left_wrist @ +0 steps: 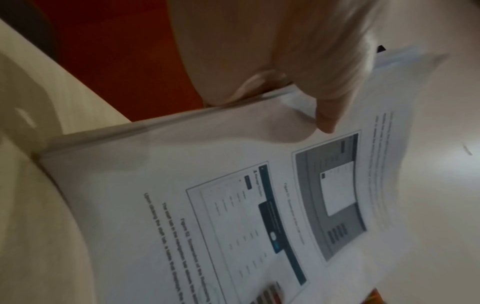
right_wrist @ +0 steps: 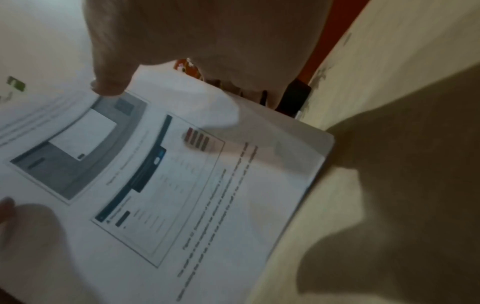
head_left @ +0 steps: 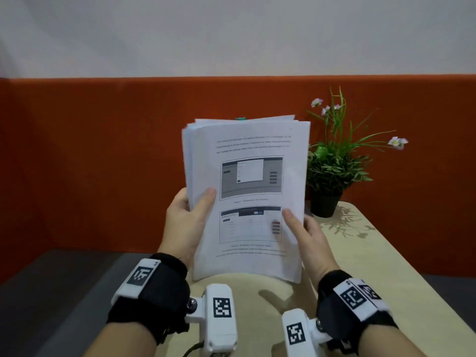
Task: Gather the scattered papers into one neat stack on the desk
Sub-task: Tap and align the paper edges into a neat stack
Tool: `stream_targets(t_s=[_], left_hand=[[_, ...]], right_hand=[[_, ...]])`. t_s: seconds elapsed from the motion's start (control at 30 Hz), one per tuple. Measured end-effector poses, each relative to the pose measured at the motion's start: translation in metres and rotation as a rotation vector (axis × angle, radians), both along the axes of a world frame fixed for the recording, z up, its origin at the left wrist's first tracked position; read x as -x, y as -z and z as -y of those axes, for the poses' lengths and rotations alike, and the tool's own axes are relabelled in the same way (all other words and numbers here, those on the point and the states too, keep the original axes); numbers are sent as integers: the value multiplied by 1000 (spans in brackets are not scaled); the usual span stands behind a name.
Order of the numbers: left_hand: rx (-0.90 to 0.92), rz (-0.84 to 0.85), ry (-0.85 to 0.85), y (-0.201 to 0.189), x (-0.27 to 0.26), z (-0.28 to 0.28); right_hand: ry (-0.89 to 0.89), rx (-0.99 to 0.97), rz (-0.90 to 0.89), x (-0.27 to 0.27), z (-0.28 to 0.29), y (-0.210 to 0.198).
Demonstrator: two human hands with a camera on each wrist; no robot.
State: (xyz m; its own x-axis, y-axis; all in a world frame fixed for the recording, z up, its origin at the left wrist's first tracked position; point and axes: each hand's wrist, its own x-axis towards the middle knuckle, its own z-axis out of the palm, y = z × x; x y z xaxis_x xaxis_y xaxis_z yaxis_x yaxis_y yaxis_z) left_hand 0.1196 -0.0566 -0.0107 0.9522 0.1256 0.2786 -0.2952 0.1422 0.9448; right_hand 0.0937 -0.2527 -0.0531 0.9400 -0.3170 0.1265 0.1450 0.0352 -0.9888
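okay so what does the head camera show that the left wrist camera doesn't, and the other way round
Only the head view shows the potted plant, the right hand gripping the stack's right edge, and the uneven top edges of the sheets. Only the left wrist view shows the stack's layered side edge close up, under the left thumb. Both show the paper stack, upright over the desk, and the left hand gripping it.

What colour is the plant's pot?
Black; the pot shows best in the head view, on the desk's far right.
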Motion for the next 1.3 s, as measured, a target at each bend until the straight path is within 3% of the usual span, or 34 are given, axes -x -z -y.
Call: stream_targets(t_s=[0.07,0.2,0.33,0.5,0.73,1.07,1.17,1.23,1.3], left_hand=[[-30,27,-37,-3,-1,1],[-60,77,-111,-5,1,3],[-38,115,-81,-10,6,-1],[-25,179,4,-25,9,3],[-106,326,-247,-34,16,28],[-150,341,-250,-44,21,40],[-147,235,-224,-36,21,35],[-206,189,-307,-37,22,31],[-382,337,-490,-52,27,29]], right_hand=[[91,-7,57,-7,4,-8],[101,-16,92,-19,6,-28],[131,124,164,-21,11,-48],[42,17,305,-10,13,-72],[250,117,479,15,6,-77],[221,109,457,28,13,-81],[171,106,352,33,17,-67],[111,81,299,35,18,-60],[60,56,287,36,21,-59]])
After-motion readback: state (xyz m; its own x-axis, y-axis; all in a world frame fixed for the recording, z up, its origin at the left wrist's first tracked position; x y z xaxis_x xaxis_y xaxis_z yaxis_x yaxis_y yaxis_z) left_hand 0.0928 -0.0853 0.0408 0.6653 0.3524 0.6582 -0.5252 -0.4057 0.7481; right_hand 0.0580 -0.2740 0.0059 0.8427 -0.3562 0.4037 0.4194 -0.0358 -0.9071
